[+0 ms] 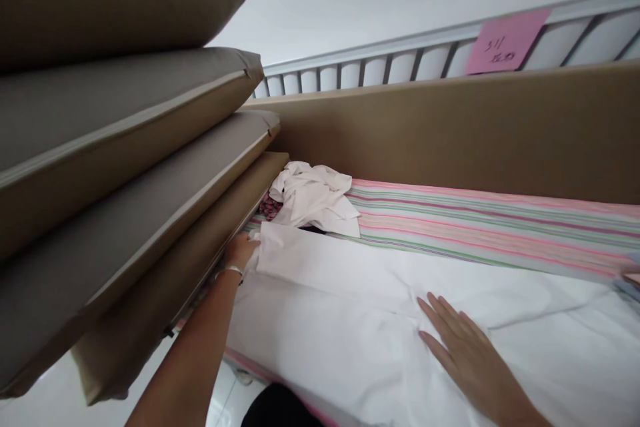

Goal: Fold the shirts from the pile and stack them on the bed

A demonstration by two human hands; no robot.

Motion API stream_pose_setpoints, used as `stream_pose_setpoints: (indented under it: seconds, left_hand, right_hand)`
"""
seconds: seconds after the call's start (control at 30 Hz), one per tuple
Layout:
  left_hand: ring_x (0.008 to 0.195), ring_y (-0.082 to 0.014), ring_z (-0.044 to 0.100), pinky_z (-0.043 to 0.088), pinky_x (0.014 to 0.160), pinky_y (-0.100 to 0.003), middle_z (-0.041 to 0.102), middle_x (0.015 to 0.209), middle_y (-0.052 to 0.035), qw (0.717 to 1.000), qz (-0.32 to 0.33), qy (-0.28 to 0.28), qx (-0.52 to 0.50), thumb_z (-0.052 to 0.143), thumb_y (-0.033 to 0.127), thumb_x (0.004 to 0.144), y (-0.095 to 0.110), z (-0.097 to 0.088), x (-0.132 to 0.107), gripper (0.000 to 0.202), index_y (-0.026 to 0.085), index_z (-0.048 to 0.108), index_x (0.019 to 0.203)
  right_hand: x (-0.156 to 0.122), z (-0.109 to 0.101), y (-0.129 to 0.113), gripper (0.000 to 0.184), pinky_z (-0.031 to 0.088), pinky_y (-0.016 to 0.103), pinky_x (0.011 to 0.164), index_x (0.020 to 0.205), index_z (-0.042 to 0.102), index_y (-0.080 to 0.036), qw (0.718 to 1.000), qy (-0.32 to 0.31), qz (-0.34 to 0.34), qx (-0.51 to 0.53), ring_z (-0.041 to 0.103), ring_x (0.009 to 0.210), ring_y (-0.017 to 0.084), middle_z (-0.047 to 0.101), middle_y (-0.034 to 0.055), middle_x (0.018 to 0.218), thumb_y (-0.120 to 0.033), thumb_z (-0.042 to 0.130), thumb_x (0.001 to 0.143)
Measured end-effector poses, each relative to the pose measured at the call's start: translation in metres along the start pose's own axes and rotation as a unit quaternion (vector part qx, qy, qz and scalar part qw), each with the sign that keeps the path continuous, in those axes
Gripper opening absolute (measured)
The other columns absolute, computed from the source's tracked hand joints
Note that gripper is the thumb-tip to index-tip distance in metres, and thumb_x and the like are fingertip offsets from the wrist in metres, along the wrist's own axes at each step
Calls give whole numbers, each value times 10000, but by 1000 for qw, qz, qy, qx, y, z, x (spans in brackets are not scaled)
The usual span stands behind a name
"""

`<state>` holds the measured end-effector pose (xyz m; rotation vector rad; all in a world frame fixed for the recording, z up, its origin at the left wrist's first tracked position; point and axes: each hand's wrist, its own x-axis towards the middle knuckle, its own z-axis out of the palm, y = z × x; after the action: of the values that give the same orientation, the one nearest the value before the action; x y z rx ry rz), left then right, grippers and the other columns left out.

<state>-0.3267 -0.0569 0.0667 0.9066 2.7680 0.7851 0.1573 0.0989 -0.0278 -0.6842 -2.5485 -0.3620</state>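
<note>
A white sheet (pixel 330 307) lies spread over a pink, green and white striped cover (pixel 480 220), one long edge folded over. At its left end my left hand (pixel 241 250), with a bangle on the wrist, is closed on the sheet's edge, partly tucked beside the stacked cushions. My right hand (pixel 457 347) rests flat on the sheet, fingers stretched out. Beyond my left hand sits a crumpled white cloth (pixel 315 193), with a dark red patterned fabric (pixel 270 207) showing at its side.
Thick brown-and-grey zipped cushions (pixel 150 180) are stacked high along the left. A long brown padded board (pixel 450 133) stands behind the striped cover. Behind it runs a white slatted rail (pixel 370 70) bearing a pink paper note (pixel 507 43). Pale floor tiles (pixel 165 373) show at lower left.
</note>
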Motion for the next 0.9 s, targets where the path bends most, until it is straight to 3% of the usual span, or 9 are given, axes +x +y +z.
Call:
stream_pose_setpoints:
  seconds: [0.13, 0.23, 0.3, 0.4, 0.5, 0.73, 0.9]
  left_hand:
    - [956, -178, 571, 412, 865, -299, 646, 993, -75, 994, 108, 32, -13, 529, 213, 822, 8, 3, -25, 214, 168, 659, 985]
    - [1022, -169, 533, 370, 916, -265, 637, 1023, -41, 986, 161, 34, -20, 537, 164, 788, 5, 7, -42, 241, 237, 680, 968]
    - [958, -171, 544, 386, 860, -258, 640, 972, -52, 989, 140, 52, -24, 512, 161, 794, -2, 11, -43, 229, 212, 682, 939]
    - [762, -167, 543, 399, 705, -258, 629, 798, -81, 994, 56, 91, -31, 410, 230, 860, -18, 17, -30, 278, 123, 666, 841]
    - [638, -141, 503, 364, 594, -235, 595, 672, -47, 995, 8, 85, -47, 408, 274, 855, -29, 19, -15, 311, 109, 644, 739]
    - [546, -137, 483, 322, 520, -234, 496, 501, 16, 998, -3, 20, -67, 544, 428, 764, -24, 11, 5, 350, 132, 614, 590]
    - [692, -163, 572, 405, 624, -240, 640, 685, -8, 994, 36, 4, -101, 590, 291, 726, -9, 8, 15, 194, 120, 679, 745]
  right_hand:
    - [0, 0, 2, 637, 338, 451, 1025, 1454, 232, -225, 1000, 0, -7, 4, 433, 1264, 265, 410, 70, 1421, -518, 337, 898]
    - [-1, 1, 3, 642, 338, 451, 1025, 1452, 243, -219, 1000, -2, -11, 5, 439, 1258, 270, 412, 74, 1420, -525, 339, 896]
    - [-1, 2, 4, 639, 343, 453, 1019, 1448, 254, -217, 1000, -1, -12, 6, 442, 1255, 274, 409, 76, 1422, -523, 346, 895]
    - [-2, 3, 4, 642, 343, 452, 1019, 1449, 252, -212, 1000, -3, -13, 6, 442, 1254, 278, 409, 77, 1422, -521, 348, 894]
    - [-1, 2, 4, 656, 342, 456, 1019, 1452, 245, -204, 1000, -5, -14, 3, 444, 1252, 283, 418, 79, 1415, -529, 346, 890]
    - [0, -1, 3, 645, 358, 463, 1009, 1440, 282, -215, 1000, -10, -4, 17, 454, 1243, 290, 426, 70, 1408, -537, 350, 884]
    - [0, -1, 2, 658, 363, 464, 1005, 1453, 238, -228, 1000, -9, -6, 14, 451, 1247, 280, 420, 65, 1414, -525, 371, 881]
